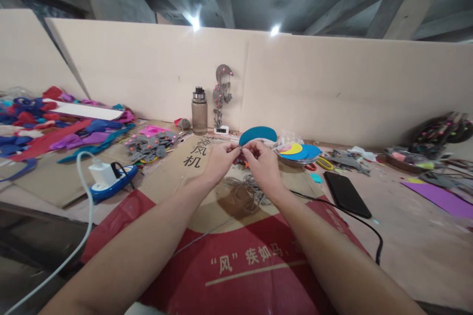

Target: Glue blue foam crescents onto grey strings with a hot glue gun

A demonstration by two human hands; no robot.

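Note:
A teal crescent (257, 135), apparently felt, stands up just beyond my fingertips in the middle of the view. My left hand (222, 158) is closed in a pinch at the crescent's left tip. Close against it, my right hand (263, 161) pinches along the lower edge of the same piece. The fingertips nearly meet, and whatever small thing may be between them is hidden. Below the hands lies a loose tangle of grey cord (251, 192) on a printed red and brown cardboard sheet (254, 275). One strand trails toward my left forearm.
Right of my hands are a plate with blue and yellow cutouts (301, 152), scissors (324, 163) and a black phone (346, 193). A bottle (199, 113) and a grey hanging ornament (223, 86) stand behind. Left are a power strip (114, 183), grey felt pieces (150, 146) and coloured fabric (55, 130).

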